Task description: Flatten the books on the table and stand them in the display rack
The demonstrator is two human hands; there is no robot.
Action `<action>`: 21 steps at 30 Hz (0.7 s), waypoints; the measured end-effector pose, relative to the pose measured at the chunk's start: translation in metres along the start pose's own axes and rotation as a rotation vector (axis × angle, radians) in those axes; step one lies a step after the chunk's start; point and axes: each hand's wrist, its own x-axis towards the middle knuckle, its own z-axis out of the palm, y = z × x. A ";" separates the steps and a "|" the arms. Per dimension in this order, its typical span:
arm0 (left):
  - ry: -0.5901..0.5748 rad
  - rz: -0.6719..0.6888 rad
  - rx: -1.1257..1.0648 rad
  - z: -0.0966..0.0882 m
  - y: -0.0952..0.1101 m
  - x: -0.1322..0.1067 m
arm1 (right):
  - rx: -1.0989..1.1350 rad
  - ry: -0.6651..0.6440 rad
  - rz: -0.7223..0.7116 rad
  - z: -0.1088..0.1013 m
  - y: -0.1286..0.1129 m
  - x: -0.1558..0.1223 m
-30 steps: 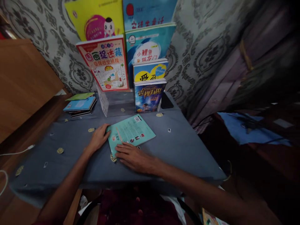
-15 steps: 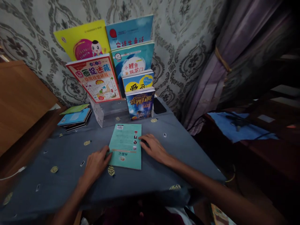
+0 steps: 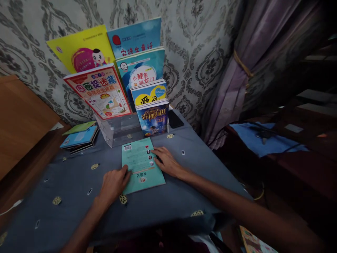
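A teal book (image 3: 142, 172) lies flat on the cloth, its back cover up with a barcode at the far left corner and the print upside down to me. My left hand (image 3: 114, 181) is closed at its left edge, thumb on the cover and the other fingers curled. At the right edge is my right hand (image 3: 167, 161), fingers stretched out and apart, the tips touching the cover. Behind the book, a clear plastic stand (image 3: 105, 131) holds a red picture book (image 3: 101, 93), a dark blue book (image 3: 154, 119) and several others.
A small stack of books (image 3: 79, 138) lies at the table's left. A black phone (image 3: 175, 119) rests right of the stand. The dark blue tablecloth (image 3: 195, 168) has pineapple prints. A tied purple curtain (image 3: 231, 84) hangs at the right, and a wooden panel (image 3: 21, 119) stands at the left.
The teal book has turned slightly, its near end shifting right and its far end left. Both hands have stayed at its edges. My view has shifted a little.
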 end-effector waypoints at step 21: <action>0.310 0.488 -0.128 0.019 0.038 0.144 | -0.030 0.046 0.068 -0.005 -0.011 -0.006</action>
